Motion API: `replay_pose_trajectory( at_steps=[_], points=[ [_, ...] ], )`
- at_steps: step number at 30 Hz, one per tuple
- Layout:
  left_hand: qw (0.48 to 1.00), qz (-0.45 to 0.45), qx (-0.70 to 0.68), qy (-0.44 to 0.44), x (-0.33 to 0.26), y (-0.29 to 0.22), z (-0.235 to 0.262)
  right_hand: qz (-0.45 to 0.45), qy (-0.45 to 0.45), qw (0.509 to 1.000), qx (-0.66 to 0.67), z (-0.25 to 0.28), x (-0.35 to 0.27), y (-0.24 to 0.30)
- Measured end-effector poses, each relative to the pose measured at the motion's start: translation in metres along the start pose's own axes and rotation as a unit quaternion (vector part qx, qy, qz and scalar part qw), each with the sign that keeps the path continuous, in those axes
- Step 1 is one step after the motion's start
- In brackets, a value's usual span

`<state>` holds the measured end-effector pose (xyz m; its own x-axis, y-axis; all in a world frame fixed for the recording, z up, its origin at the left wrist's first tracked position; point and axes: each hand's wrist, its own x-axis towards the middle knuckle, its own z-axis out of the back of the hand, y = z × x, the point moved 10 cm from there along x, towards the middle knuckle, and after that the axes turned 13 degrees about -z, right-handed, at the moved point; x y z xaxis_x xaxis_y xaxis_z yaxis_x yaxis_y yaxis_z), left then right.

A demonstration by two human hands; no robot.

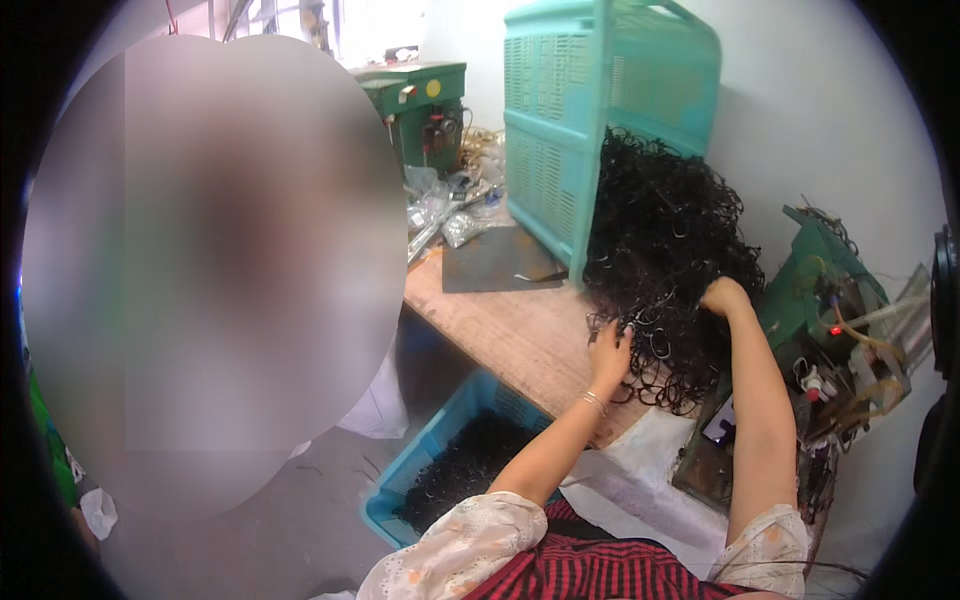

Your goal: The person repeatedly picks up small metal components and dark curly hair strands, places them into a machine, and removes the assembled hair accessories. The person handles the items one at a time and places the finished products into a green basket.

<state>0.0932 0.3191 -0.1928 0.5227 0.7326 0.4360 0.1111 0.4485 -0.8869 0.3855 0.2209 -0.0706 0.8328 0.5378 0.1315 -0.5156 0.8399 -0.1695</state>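
- From the head view I see a heaped pile of black rings [672,215] on the wooden table [500,325], part inside the tipped green crate [548,130], part spilling out of its mouth.
- My left hand [609,360]: at the pile's near left edge, fingers spread against it; can't tell if any rings are gripped.
- My right hand [728,296]: at the pile's right side, fingertips hidden among the rings; can't tell open or closed.
- Green machine [815,262] right of my right forearm.
- Blue bin [383,505] below the table edge, dark tangled pieces inside.
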Motion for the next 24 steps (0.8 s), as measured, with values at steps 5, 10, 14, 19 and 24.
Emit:
replay_pose_trajectory(
  at_steps=[5,10,14,19,24],
  points=[
    [0.989,-0.038,0.134,-0.044,-0.035,-0.016,0.073,-0.142,0.05,0.972,0.183,0.114,-0.121,0.064],
    [0.997,0.01,0.068,-0.031,-0.078,-0.003,0.056,-0.016,-0.177,0.937,0.3,0.111,-0.186,0.05],
    [0.99,-0.072,0.031,-0.114,-0.051,-0.007,0.127,0.242,-0.213,0.819,0.475,0.119,-0.401,0.076],
    [0.977,-0.134,0.167,-0.028,-0.059,-0.077,0.087,0.12,0.026,0.882,0.455,-0.019,-0.543,-0.047],
    [0.94,-0.068,0.3,0.151,-0.068,-0.114,0.023,0.005,0.228,0.879,0.419,-0.102,-0.617,-0.106]
  ],
)
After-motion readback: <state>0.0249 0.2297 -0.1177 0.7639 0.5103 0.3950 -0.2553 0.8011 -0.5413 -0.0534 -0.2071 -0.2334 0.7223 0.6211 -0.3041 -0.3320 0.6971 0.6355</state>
